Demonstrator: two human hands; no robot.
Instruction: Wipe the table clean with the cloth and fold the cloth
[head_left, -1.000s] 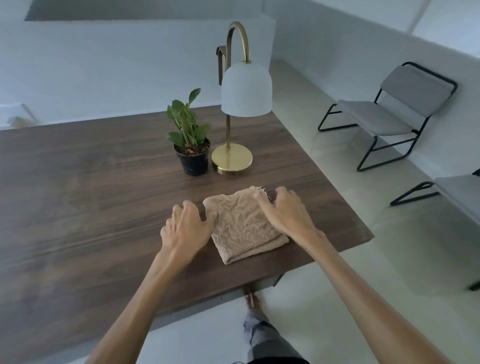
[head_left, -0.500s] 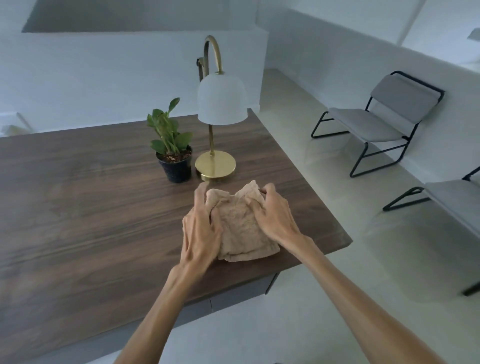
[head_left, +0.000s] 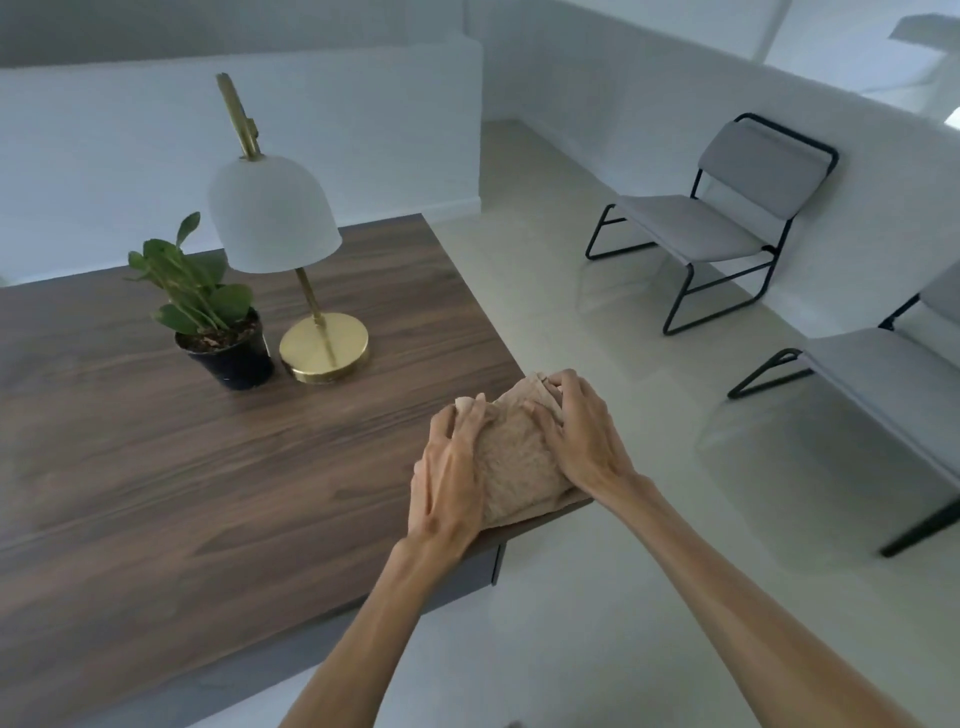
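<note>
Both hands have closed in since a second ago, left hand (head_left: 449, 467) and right hand (head_left: 582, 431) now clutching the soft, limp cloth (head_left: 514, 462) between them at the tabletop (head_left: 208, 467) corner, best gripped by its edges.

Both hands grip a folded beige cloth (head_left: 514, 467) at the near right corner of the dark wooden counter (head_left: 156, 467). The left hand (head_left: 447, 483) holds its left side, the right hand (head_left: 582, 436) its right side, fingers curled over the far edge. Beyond the left hand stand a potted plant (head_left: 218, 322) and a brass lamp (head_left: 291, 249).
</note>
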